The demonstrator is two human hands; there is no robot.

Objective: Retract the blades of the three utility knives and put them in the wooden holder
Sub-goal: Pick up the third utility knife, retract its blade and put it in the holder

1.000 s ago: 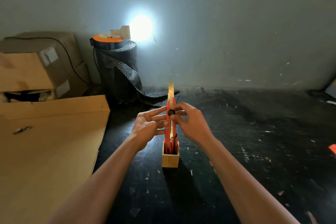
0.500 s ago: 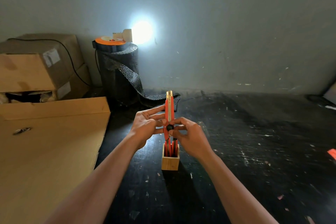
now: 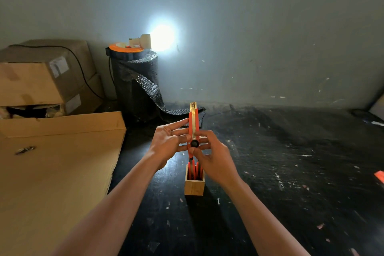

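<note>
I hold a red utility knife (image 3: 193,124) upright just above the small wooden holder (image 3: 194,187) on the black table. My left hand (image 3: 168,143) steadies the knife from the left with its fingers stretched along the body. My right hand (image 3: 214,160) grips it from the right, thumb at the black slider knob (image 3: 195,143). A short metal tip shows at the knife's top. Two more red knives (image 3: 195,169) stand inside the holder, right under the held one.
A large flat cardboard sheet (image 3: 54,172) covers the table's left side, with stacked cardboard boxes (image 3: 41,77) behind it. A black bubble-wrap roll (image 3: 137,87) with an orange reel and a bright lamp stands at the back wall. A small red object (image 3: 379,175) lies at the right edge.
The black slider knob has moved down the knife under my right thumb, and the blade sticking out at the top has grown shorter. The knife stays above the holder.
</note>
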